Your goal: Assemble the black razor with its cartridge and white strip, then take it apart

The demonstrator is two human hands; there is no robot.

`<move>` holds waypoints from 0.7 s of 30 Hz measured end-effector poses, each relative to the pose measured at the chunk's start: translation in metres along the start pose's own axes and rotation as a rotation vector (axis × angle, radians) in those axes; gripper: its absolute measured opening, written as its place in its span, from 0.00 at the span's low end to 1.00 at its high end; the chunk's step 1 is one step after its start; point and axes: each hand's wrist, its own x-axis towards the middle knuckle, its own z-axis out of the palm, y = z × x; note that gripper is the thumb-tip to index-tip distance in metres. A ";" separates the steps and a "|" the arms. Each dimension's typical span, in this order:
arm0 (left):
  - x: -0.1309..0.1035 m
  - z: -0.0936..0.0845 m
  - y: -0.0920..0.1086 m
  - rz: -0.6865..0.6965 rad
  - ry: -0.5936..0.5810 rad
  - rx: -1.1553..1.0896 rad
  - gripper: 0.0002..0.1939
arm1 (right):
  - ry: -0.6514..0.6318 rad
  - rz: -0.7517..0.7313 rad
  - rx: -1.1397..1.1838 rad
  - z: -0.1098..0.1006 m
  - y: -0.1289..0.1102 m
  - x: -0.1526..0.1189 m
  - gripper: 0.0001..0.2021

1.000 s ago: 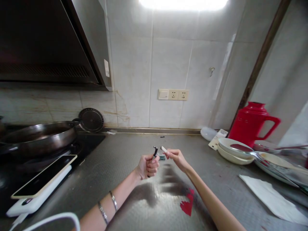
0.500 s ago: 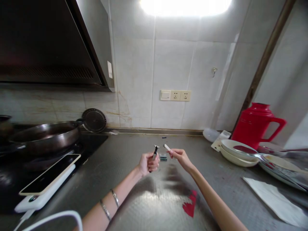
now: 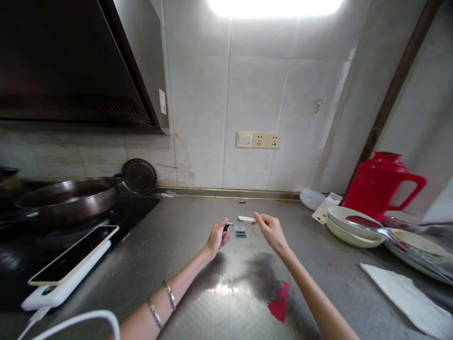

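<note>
My left hand (image 3: pixel 215 241) is closed around the dark handle of a razor (image 3: pixel 227 226), whose small metal head points to the right. Most of the handle is hidden by my fingers. Between thumb and fingers, my right hand (image 3: pixel 272 232) pinches one end of a small white stick (image 3: pixel 245 218), held roughly level with its rounded tip toward the left. On the counter between the hands lies a small clear case (image 3: pixel 240 232) with dark strips inside. A little dark piece (image 3: pixel 242 202) rests farther back, near the wall.
The metal counter (image 3: pixel 177 217) carries a torn red scrap (image 3: pixel 279 304) in front. At left are a pan (image 3: pixel 71 203), a phone (image 3: pixel 76 257) on a white power bank and a white cable. A red thermos (image 3: pixel 375 186), stacked bowls (image 3: pixel 354 231) and a white napkin (image 3: pixel 406 297) are at right.
My left hand has tipped the razor from upright toward the right. The white stick in my right hand has turned from slanting to nearly level. The view has shifted slightly.
</note>
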 end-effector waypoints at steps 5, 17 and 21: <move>-0.004 0.001 -0.003 0.138 -0.011 0.155 0.28 | 0.049 -0.105 -0.160 0.015 -0.025 -0.008 0.25; 0.002 -0.004 -0.004 0.133 0.026 0.160 0.24 | 0.141 -0.130 -0.239 0.011 -0.018 -0.008 0.13; 0.003 -0.004 -0.009 0.113 0.072 0.152 0.23 | 0.096 -0.163 -0.220 0.019 -0.023 -0.011 0.13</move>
